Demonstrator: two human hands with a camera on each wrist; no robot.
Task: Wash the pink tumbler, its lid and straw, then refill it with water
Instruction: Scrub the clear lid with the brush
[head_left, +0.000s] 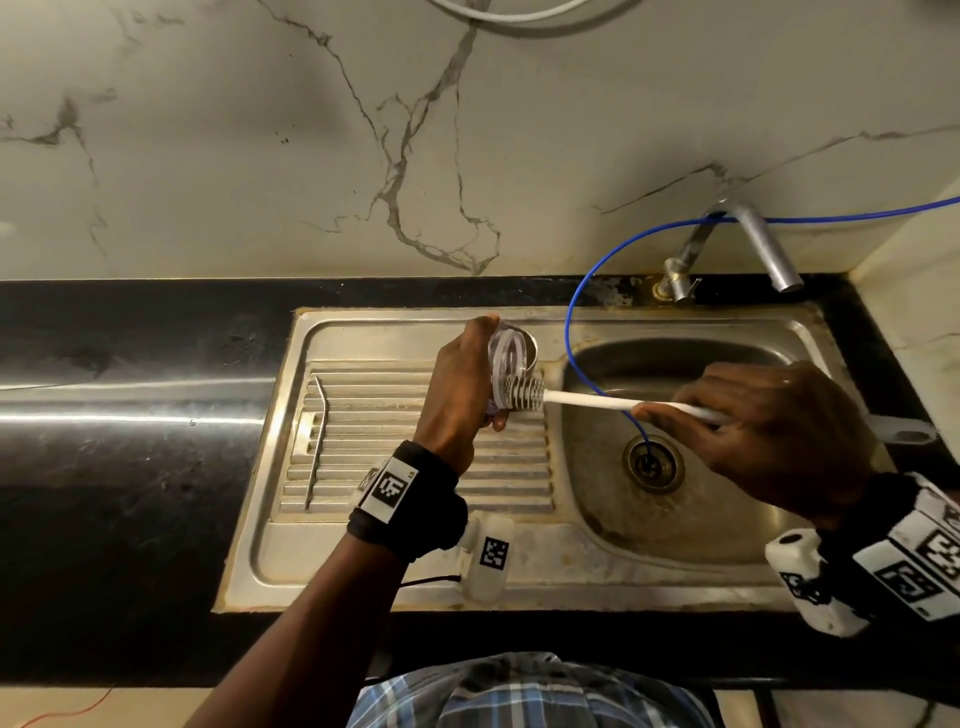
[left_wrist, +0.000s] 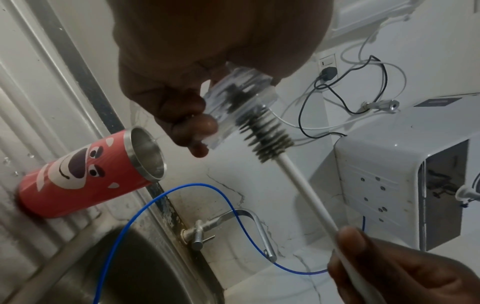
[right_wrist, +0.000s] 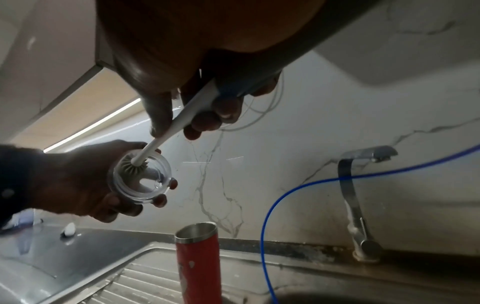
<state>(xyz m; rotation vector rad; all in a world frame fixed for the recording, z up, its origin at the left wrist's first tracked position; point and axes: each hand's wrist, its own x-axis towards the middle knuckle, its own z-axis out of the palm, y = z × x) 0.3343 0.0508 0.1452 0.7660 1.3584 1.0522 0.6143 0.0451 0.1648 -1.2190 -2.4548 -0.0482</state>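
My left hand (head_left: 478, 374) grips the clear lid (head_left: 506, 366) over the drainboard, its open side turned to the right. My right hand (head_left: 670, 410) pinches the white handle of a bottle brush (head_left: 587, 399). The grey bristle head (right_wrist: 132, 164) is pushed inside the lid (right_wrist: 141, 179). The pink tumbler (left_wrist: 78, 176), with a bear face and a steel rim, stands upright and open on the drainboard just behind my left hand; the head view shows only its rim (head_left: 527, 338). A bent metal straw (head_left: 314, 441) lies at the drainboard's left side.
The steel sink basin (head_left: 597, 467) lies under my right hand, and a thin blue tube (head_left: 571, 322) runs into its drain. The faucet (head_left: 753, 244) stands at the back right with no water running. A white water purifier (left_wrist: 389, 164) and cables hang on the wall.
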